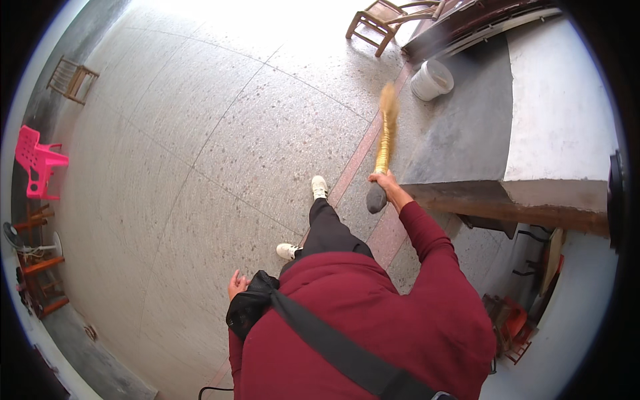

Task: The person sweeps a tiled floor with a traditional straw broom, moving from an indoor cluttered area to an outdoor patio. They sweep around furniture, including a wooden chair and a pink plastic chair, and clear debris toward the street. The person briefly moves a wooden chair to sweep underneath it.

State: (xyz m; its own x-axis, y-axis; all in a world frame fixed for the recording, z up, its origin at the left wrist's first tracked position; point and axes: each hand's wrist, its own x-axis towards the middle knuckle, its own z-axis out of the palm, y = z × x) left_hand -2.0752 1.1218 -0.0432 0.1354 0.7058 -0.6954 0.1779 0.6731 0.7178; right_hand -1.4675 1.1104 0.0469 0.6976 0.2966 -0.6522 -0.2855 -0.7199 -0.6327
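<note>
My right hand is closed round a short hand broom, held out ahead and to the right. A shiny golden wrapping covers the broom's shaft, and its far end is a tan, brush-like tip, slightly blurred. The near end, a dark grey rounded knob, sticks out below my fist. My left hand hangs low by my side with its fingers apart and nothing visible in it. Beside that hand is a black bag on a shoulder strap, hiding part of the wrist.
A white bucket stands by the wall at right. Nearer, a wooden-edged ledge juts out. One wooden chair is at the top; a pink plastic chair and wooden stools line the left wall. Speckled floor lies between.
</note>
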